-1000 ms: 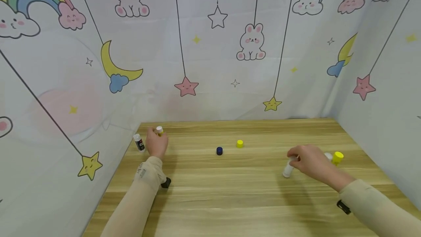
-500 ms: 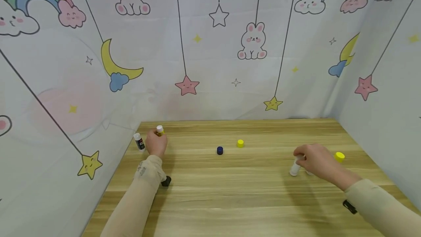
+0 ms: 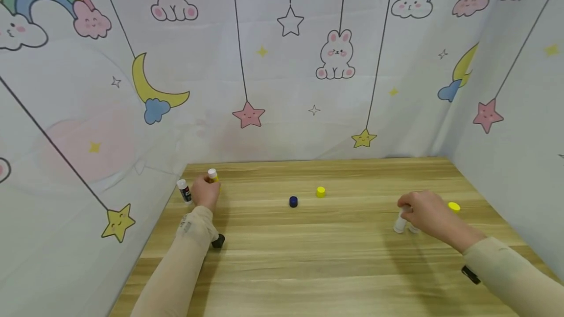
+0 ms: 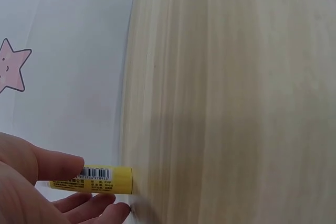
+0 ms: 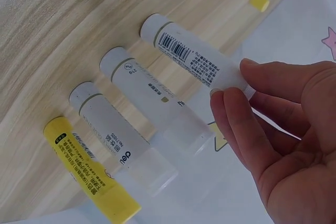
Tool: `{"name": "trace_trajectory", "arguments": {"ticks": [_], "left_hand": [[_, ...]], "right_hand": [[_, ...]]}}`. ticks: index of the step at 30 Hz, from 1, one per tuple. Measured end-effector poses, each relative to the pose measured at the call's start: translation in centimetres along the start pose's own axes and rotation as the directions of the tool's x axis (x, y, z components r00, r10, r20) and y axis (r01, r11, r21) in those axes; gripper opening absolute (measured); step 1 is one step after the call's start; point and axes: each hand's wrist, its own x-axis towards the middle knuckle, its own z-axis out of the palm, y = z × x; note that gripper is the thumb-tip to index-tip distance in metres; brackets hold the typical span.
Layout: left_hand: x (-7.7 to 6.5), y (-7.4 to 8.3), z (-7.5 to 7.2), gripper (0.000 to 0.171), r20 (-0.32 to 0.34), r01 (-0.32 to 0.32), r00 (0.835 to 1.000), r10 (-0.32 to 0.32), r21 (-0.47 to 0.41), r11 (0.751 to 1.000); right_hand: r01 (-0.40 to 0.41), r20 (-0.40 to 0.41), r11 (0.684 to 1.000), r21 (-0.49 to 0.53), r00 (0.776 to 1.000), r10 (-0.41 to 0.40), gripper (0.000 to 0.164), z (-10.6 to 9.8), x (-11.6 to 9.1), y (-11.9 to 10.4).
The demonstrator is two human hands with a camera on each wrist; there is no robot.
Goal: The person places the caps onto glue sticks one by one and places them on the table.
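Note:
At the table's far left, my left hand (image 3: 205,193) holds a yellow glue stick (image 4: 100,180) between thumb and fingers; its white top shows above the hand in the head view. Over on the right, my right hand (image 3: 425,213) pinches the upper end of a white glue stick (image 5: 189,53), whose base appears to be on the table. Beside it stand a second white glue stick (image 5: 152,95), a third white glue stick (image 5: 118,135) and a yellow glue stick (image 5: 89,166), in a row. My right hand hides most of this row in the head view.
A black-and-white glue stick (image 3: 185,191) stands left of my left hand, near the table's edge. A dark blue cap (image 3: 293,202) and a yellow cap (image 3: 320,192) lie mid-table (image 3: 282,258). Printed cloth walls (image 3: 282,82) border the back and sides.
My right hand has moved a little to the right with the white glue stick, closer to the other glue sticks. My left hand has stayed about where it was.

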Motion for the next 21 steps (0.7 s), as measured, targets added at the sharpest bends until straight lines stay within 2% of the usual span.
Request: {"name": "trace_trajectory", "arguments": {"ticks": [10,21], "left_hand": [[0.41,-0.43,0.01,0.036,0.03,-0.047,0.998,0.046,0.025,0.999],[0.27,-0.66,0.09,0.029,0.0,-0.107,0.994,0.107,0.084,0.991]], "right_hand": [[-0.011,0.014,1.0,-0.002,1.0,0.011,0.017,0.0,-0.02,0.26],[-0.025,-0.015,0.999,-0.027,1.0,0.025,0.017,-0.26,-0.08,0.18]]}}
